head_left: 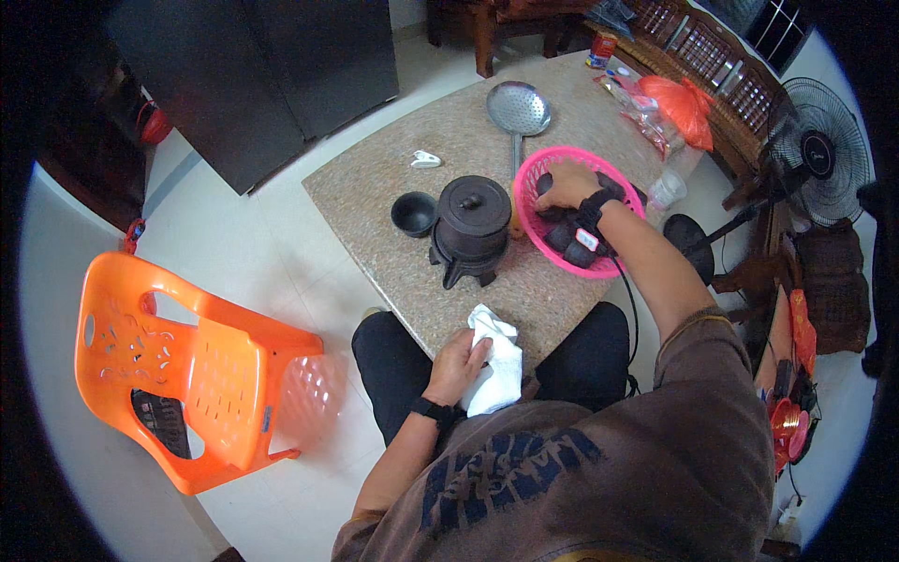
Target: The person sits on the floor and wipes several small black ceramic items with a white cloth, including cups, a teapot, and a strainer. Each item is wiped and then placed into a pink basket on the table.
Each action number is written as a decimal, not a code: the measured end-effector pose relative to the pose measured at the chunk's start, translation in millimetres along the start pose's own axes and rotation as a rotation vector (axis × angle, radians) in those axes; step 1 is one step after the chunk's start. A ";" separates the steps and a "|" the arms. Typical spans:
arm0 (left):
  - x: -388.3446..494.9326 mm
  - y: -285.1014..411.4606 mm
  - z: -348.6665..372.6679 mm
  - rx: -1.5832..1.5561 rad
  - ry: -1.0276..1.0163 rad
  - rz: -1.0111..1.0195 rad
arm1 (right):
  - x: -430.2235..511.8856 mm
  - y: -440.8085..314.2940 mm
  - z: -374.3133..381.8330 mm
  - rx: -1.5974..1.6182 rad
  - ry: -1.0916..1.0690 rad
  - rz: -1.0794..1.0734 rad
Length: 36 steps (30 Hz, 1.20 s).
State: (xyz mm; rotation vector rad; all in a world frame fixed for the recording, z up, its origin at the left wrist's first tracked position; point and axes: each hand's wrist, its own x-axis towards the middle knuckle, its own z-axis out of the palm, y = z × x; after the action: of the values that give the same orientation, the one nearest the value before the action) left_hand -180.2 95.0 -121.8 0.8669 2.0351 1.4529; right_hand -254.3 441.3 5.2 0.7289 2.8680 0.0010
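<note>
My left hand [454,367] grips a white cloth or paper towel [500,365] just off the table's near corner. My right hand [570,185] reaches into a pink plastic basket [621,168] that holds several small dark cups [581,254]. Its fingers touch the dark pieces inside; whether they are closed around one is hidden. Left of the basket stands a dark, lidded teapot-like vessel [470,232] on short feet, with its spout towards me. Beside that vessel sits a small black bowl [414,213].
On the stone-topped table [379,172] lie a perforated metal skimmer [518,109] and a white clip-like object [425,160]. Red plastic bags [678,109] and a clear plastic cup [667,191] are at the right edge. An orange chair [225,358] stands left, a fan [818,151] right.
</note>
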 end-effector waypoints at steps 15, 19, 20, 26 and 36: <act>-1.4 6.3 -2.6 0.010 0.025 0.043 | -18.3 4.9 -3.5 0.089 0.032 -0.064; -1.6 10.6 -4.9 0.018 -0.010 -0.021 | -25.6 11.7 -3.1 0.120 0.057 -0.125; -1.6 11.6 -5.5 0.021 0.017 0.040 | -28.1 13.2 -3.4 0.136 0.065 -0.139; -2.3 17.4 -8.1 -0.004 0.018 0.063 | -60.6 -3.8 -20.8 0.147 0.309 -0.273; -1.3 15.3 -8.6 0.016 0.002 0.076 | -137.0 -131.0 -43.0 0.763 0.116 -0.596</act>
State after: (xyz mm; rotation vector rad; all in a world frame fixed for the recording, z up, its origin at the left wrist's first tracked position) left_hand -182.1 92.1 -104.5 0.9596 2.0380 1.4796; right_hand -205.7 263.0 65.6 -0.0853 3.0395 -1.1983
